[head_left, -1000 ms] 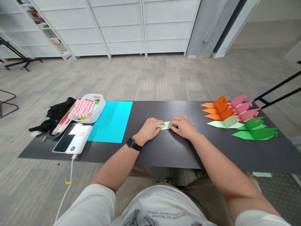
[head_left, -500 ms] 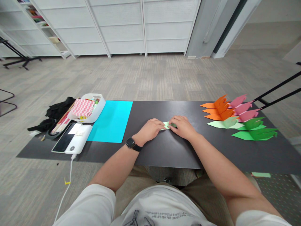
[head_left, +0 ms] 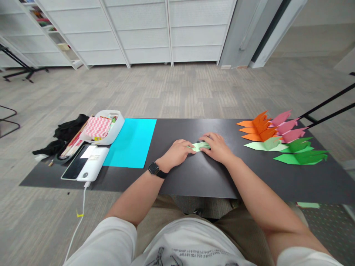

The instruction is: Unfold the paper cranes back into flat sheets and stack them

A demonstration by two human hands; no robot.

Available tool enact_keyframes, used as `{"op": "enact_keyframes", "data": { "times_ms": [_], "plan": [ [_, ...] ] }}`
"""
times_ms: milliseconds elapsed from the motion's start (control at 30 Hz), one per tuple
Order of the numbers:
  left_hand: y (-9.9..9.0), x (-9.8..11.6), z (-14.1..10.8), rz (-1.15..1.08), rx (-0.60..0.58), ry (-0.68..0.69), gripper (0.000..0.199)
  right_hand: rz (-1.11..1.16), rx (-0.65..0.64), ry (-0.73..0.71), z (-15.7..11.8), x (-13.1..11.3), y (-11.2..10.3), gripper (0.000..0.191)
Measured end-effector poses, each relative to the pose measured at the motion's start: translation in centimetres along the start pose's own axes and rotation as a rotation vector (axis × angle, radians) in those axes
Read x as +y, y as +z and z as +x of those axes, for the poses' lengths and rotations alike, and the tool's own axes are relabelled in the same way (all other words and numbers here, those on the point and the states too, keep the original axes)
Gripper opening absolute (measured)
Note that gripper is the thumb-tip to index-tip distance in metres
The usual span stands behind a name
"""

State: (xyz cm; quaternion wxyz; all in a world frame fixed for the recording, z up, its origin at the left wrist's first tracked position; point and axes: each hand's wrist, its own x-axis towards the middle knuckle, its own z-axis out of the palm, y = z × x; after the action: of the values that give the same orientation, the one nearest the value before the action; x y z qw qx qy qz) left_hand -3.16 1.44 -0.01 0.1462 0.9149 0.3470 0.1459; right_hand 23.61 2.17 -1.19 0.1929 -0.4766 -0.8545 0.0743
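A small folded piece of pale green paper (head_left: 197, 147) lies on the dark tabletop (head_left: 194, 177) between my hands. My left hand (head_left: 179, 152), with a black watch at the wrist, has its fingers together and presses on the paper's left end. On the right end rests my right hand (head_left: 215, 147), its fingers pinching the paper, the thumb below and the fingertips above. Folded paper birds stand at the right: orange ones (head_left: 259, 129), pink ones (head_left: 288, 129), a pale green one (head_left: 267, 145) and darker green ones (head_left: 302, 158).
A cyan sheet (head_left: 131, 144) lies left of my hands. Beyond it are a white basket (head_left: 118, 127) with a pink patterned item, a phone (head_left: 76, 164), a white power bank (head_left: 93, 164) with a cable, and black cloth (head_left: 69, 127).
My right hand has shifted slightly up, and its fingers have spread a little. More of the pale green paper shows between the hands. My left hand has barely moved.
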Motion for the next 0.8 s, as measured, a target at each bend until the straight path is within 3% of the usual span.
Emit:
{"op": "enact_keyframes", "data": {
  "times_ms": [267,533,800],
  "plan": [
    [-0.2,0.1,-0.1,-0.014,-0.003,-0.016,0.040,0.006,-0.027,0.101,-0.8,2.7,-0.5,0.047],
    [-0.4,0.3,-0.2,-0.014,-0.004,-0.019,0.042,0.047,0.038,-0.028,-0.3,0.6,-0.4,0.028],
    [-0.6,-0.2,-0.4,-0.015,-0.014,0.016,0.035,-0.004,0.001,-0.021,0.3,0.1,1.0,0.027]
  ]
}}
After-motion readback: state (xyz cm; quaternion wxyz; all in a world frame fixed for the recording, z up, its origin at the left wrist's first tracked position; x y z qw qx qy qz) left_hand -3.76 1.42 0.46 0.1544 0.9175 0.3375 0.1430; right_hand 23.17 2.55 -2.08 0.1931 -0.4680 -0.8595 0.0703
